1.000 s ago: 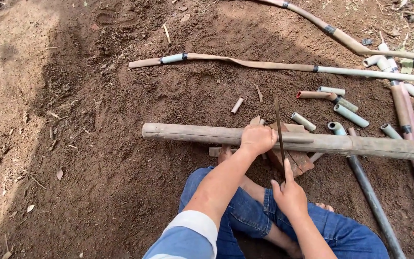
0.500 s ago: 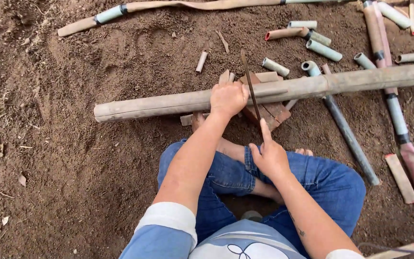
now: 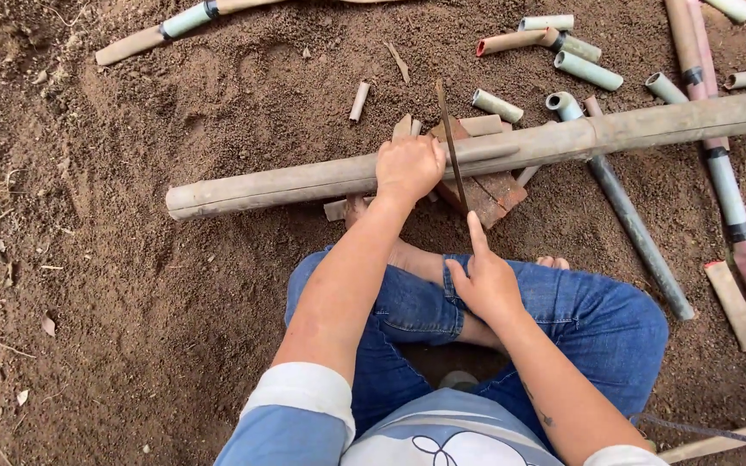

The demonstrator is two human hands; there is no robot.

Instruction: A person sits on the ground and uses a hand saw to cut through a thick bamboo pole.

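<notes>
A long grey-brown bamboo pole [image 3: 287, 183] lies across the bare soil in front of my crossed legs, propped on a reddish block [image 3: 487, 192]. My left hand [image 3: 408, 166] presses down on top of the pole. My right hand [image 3: 483, 278] grips the handle of a thin-bladed saw [image 3: 451, 140], index finger stretched along it. The blade stands on edge and crosses the pole just right of my left hand.
Several short cut bamboo tubes [image 3: 497, 105] lie on the soil beyond the pole. Longer poles run down the right side [image 3: 641, 235] and across the top left [image 3: 185, 19]. A flat strip [image 3: 732, 304] lies at the right. Loose brown earth [image 3: 131, 328] spreads to the left.
The view has shifted, so the pole now sits further right and lower. My right hand and the saw have drawn back slightly toward me. My left hand still holds the pole.
</notes>
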